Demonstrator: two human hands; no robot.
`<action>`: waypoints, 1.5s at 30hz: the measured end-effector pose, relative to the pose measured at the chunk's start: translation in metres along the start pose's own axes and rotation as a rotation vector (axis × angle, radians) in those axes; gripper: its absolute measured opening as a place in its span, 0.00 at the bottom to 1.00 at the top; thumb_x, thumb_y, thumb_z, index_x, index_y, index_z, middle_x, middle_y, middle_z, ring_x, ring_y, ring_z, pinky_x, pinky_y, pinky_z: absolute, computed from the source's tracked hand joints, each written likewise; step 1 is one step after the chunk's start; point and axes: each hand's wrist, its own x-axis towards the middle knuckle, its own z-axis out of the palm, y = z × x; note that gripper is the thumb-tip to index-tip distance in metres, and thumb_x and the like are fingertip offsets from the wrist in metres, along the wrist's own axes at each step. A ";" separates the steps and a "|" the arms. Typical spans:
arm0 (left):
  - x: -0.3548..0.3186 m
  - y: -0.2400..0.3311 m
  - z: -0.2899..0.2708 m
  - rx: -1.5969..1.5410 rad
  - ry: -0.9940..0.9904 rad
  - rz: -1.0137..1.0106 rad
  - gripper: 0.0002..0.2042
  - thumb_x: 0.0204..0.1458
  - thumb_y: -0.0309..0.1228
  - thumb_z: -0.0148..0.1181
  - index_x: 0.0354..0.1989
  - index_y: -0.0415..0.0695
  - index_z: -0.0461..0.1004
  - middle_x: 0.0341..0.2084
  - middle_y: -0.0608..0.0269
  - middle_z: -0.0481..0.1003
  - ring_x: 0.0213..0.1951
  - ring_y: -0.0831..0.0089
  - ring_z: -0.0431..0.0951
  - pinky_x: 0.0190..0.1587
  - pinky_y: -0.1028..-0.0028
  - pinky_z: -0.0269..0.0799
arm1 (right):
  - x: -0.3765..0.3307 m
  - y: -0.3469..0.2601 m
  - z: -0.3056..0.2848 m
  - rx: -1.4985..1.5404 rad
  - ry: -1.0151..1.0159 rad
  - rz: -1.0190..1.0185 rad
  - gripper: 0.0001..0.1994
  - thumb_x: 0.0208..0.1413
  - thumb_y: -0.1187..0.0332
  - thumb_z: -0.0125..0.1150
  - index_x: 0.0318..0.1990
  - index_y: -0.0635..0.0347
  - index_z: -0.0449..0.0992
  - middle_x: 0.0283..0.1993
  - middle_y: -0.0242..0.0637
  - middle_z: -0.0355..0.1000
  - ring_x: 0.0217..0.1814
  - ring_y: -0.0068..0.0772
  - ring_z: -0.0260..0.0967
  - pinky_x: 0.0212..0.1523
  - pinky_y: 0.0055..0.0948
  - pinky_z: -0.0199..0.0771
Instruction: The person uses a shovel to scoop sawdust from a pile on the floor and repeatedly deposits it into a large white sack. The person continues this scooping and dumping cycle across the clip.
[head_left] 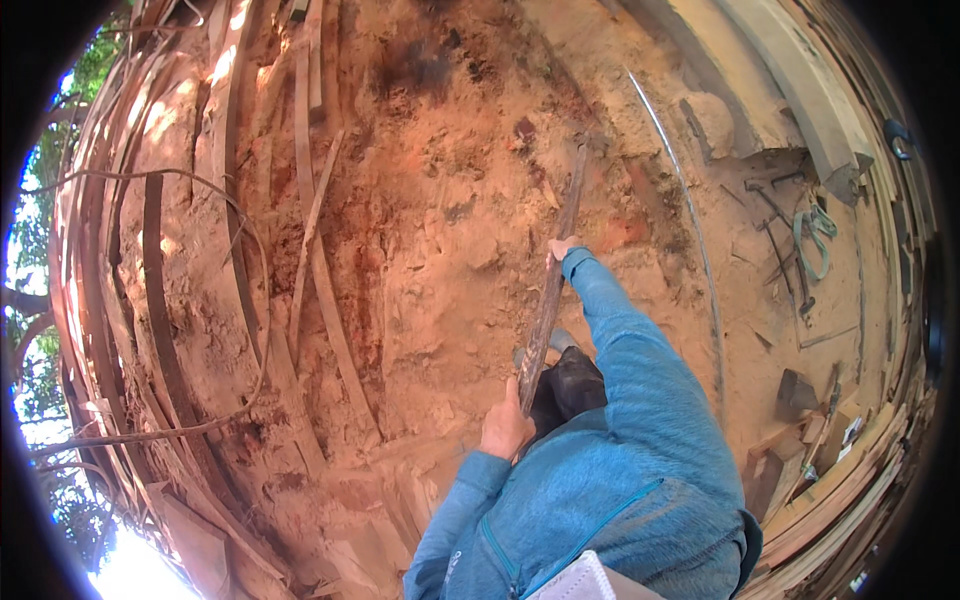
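A long, rough wooden pole (546,300) slants away from me over the reddish, sawdust-covered ground. My left hand (508,430) is closed around its near end, in front of my body, with the index finger lying along the wood. Farther up, about the middle of the pole, my right hand (564,248) grips it with the arm stretched forward. The pole's far end is over the loose soil; whether it touches the ground I cannot tell. Beneath the near part, my dark trousers and a shoe (562,341) show partly.
Long planks (155,290) lie across the left, crossed by a thin curved cable or vine (265,300). A thin, pale rod (690,200) runs along the right. Beyond it lie hand tools (778,235) and a greenish strap (815,240). Heavy beams (790,70) fill the upper right.
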 end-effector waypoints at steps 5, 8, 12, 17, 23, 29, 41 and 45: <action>-0.059 -0.061 0.003 -0.066 -0.034 -0.068 0.35 0.43 0.30 0.58 0.64 0.49 0.55 0.28 0.37 0.76 0.33 0.38 0.76 0.37 0.48 0.71 | -0.047 0.070 0.034 0.067 0.071 0.045 0.12 0.54 0.73 0.49 0.35 0.80 0.62 0.15 0.49 0.66 0.15 0.47 0.69 0.14 0.46 0.73; -0.115 -0.090 -0.008 0.002 -0.040 -0.164 0.34 0.46 0.40 0.61 0.64 0.54 0.56 0.28 0.37 0.75 0.33 0.40 0.76 0.35 0.49 0.70 | -0.082 0.121 0.047 0.019 -0.041 0.106 0.08 0.57 0.75 0.46 0.35 0.74 0.60 0.18 0.51 0.66 0.16 0.48 0.69 0.14 0.47 0.72; -0.189 -0.100 -0.024 0.079 -0.004 -0.280 0.36 0.38 0.28 0.62 0.62 0.58 0.60 0.26 0.43 0.77 0.30 0.45 0.78 0.34 0.52 0.73 | -0.130 0.186 0.067 0.046 -0.284 0.246 0.14 0.61 0.65 0.43 0.29 0.68 0.65 0.21 0.45 0.68 0.22 0.45 0.72 0.24 0.48 0.75; -0.264 -0.096 -0.069 0.341 0.182 -0.367 0.31 0.36 0.28 0.63 0.55 0.61 0.70 0.22 0.51 0.77 0.27 0.53 0.79 0.29 0.58 0.73 | -0.212 0.200 0.126 0.199 -0.310 0.521 0.14 0.58 0.62 0.45 0.25 0.61 0.68 0.23 0.40 0.69 0.25 0.42 0.72 0.32 0.42 0.78; -0.281 -0.109 -0.109 0.406 0.185 -0.395 0.28 0.35 0.28 0.63 0.52 0.58 0.73 0.22 0.49 0.76 0.27 0.51 0.78 0.31 0.58 0.73 | -0.243 0.161 0.113 0.504 -0.597 0.673 0.08 0.52 0.66 0.54 0.25 0.58 0.69 0.23 0.41 0.71 0.29 0.42 0.73 0.34 0.47 0.77; -0.231 -0.130 -0.093 0.428 0.190 -0.142 0.31 0.36 0.29 0.63 0.55 0.64 0.71 0.21 0.52 0.76 0.25 0.53 0.77 0.29 0.60 0.73 | -0.172 0.163 0.051 0.611 -0.082 0.523 0.14 0.57 0.61 0.49 0.24 0.58 0.66 0.19 0.39 0.64 0.22 0.42 0.67 0.28 0.45 0.76; -0.173 -0.096 -0.128 0.696 0.072 0.043 0.33 0.37 0.25 0.62 0.58 0.63 0.67 0.21 0.55 0.75 0.25 0.58 0.78 0.27 0.63 0.72 | -0.076 0.263 0.009 0.453 0.080 0.549 0.14 0.58 0.60 0.41 0.25 0.59 0.65 0.20 0.41 0.65 0.23 0.43 0.68 0.29 0.43 0.73; -0.212 -0.065 -0.146 0.738 0.118 -0.067 0.34 0.35 0.23 0.62 0.57 0.62 0.68 0.24 0.57 0.75 0.24 0.59 0.78 0.26 0.64 0.72 | -0.083 0.258 0.056 0.385 -0.156 0.473 0.09 0.52 0.67 0.45 0.23 0.59 0.65 0.20 0.43 0.65 0.25 0.45 0.69 0.33 0.45 0.73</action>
